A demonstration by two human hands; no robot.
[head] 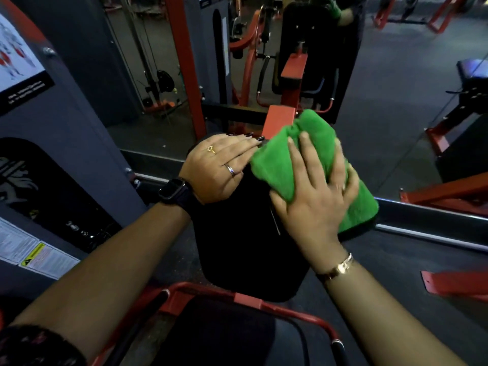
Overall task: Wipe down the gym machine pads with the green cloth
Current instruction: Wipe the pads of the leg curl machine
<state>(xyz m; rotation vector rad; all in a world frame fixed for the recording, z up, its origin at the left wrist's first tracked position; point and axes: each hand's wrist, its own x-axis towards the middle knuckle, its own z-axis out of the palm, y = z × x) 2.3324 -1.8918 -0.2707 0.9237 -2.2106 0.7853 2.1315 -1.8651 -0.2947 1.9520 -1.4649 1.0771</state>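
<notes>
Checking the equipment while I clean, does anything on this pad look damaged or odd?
One thing: a thin pale line on the black pad, just left of the right hand pressing the green cloth. It could be a small tear or a seam; too dark to tell.

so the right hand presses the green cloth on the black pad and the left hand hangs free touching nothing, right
Not quite. The right hand does press the green cloth on the black pad, but the left hand is not free: the head view shows it resting on the pad's upper left corner.
</notes>
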